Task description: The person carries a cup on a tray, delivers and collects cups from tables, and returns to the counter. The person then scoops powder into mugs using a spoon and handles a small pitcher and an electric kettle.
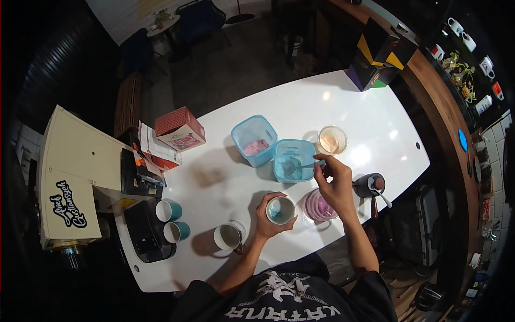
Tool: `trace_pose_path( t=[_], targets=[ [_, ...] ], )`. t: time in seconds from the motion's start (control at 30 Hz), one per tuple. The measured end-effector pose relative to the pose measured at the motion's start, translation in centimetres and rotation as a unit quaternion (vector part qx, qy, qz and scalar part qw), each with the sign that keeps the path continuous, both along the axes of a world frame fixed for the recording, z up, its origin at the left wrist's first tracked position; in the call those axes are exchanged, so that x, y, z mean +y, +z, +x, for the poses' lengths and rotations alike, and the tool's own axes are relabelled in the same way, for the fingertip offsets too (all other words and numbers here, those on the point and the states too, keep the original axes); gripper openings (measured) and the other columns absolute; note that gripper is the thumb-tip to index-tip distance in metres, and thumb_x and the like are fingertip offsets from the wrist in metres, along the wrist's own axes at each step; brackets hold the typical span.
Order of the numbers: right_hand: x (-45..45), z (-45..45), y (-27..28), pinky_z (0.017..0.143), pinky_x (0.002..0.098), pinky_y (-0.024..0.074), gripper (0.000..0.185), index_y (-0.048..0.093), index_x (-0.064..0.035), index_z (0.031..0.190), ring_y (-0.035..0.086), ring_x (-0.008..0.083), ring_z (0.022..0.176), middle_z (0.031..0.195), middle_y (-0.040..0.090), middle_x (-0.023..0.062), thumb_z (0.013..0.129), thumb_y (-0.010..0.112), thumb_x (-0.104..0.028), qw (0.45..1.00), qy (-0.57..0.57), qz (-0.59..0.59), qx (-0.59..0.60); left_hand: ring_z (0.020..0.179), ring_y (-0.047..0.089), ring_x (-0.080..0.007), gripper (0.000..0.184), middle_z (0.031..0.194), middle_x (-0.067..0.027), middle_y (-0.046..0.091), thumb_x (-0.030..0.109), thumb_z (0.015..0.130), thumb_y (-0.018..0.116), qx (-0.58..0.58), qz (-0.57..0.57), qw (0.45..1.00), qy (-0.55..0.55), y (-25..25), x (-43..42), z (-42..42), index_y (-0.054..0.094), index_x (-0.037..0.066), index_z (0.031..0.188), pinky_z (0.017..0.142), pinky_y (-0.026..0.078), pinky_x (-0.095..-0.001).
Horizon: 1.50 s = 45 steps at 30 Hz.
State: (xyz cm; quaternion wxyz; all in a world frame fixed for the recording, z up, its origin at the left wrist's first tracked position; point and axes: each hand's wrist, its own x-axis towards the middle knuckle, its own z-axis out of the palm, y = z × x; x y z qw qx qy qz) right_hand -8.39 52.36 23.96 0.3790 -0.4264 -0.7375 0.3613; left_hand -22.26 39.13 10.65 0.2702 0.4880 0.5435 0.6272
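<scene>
My left hand (266, 222) is wrapped round a paper cup (280, 210) with a little blue powder at its bottom. In my right hand (333, 180) a spoon (292, 169) is pinched by the handle, its bowl inside a blue square container (294, 146) that holds blue powder. Touching that container is a second blue container (254, 126) with pink powder in it. Under my right wrist stands a ribbed clear cup (316, 209) with something pink-purple inside, partly hidden. A clear tub (332, 140) of pale orange powder sits behind the right hand.
A metal pitcher (229, 236) is left of my left hand, near two teal cups (169, 210) by the beige machine (75, 161). A dark cup with a spoon (370, 185) stands at right. Boxes (179, 129) sit on the white table's (343, 96) far side.
</scene>
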Motion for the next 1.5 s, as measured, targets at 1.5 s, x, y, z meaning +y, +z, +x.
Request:
trace_pose_path(
  t=[1.5],
  targets=[
    [0.6,-0.3,-1.5,0.053,0.0267,0.0479,0.01,0.065,0.0044,0.096,0.065,0.0144,0.054,0.063,0.063,0.011,0.087,0.063,0.0,0.998,-0.049,-0.01,0.035,0.093,0.065,-0.0224,0.069,0.105,-0.0115,0.065,0.018,0.054,0.089,-0.004,-0.001,1.0,-0.019,-0.3,0.2,-0.3,0.057,0.002,0.113,0.083,0.052,-0.0342]
  ],
)
